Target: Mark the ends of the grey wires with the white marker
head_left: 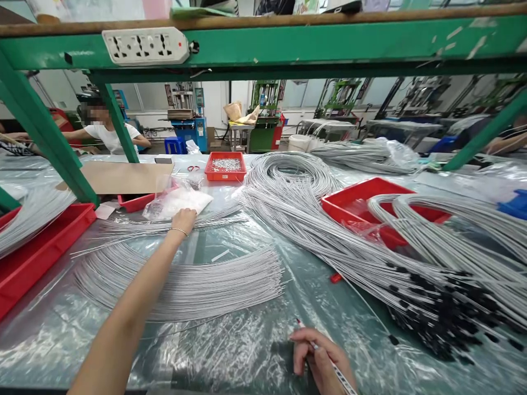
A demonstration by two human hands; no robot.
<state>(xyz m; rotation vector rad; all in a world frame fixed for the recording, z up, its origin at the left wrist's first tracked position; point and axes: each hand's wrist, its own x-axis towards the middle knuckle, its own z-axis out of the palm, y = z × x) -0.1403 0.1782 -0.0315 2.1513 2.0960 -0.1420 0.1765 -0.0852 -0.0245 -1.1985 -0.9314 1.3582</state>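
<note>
— Grey wire, thin and springy: the one in the right hand (319,359) looks light and whippy, a judgement from how the loose ones curve. Its red tip pokes out just above the fingers (302,351), which are curled shut around it near that end.

— And the left hand (184,219)?

— Stretched far out from the fanned wire bundle (181,285), resting on the clear plastic bag (177,202) of small white parts beyond it. Whether those fingers are gripping the bag or just lying on it, I cannot tell.

— Where would you take hold of such a wire?

— Close to the tip, I'd judge; held further back it would sag and wander. The plastic sheet on the tabletop (247,340) looks slick, too.

— Counts?

— One wire in hand. Four red trays: one left of the fanned bundle, one small behind the bag, one with silvery bits (225,165), one right under looped wires (362,206). Wires themselves are too many to count.
</note>
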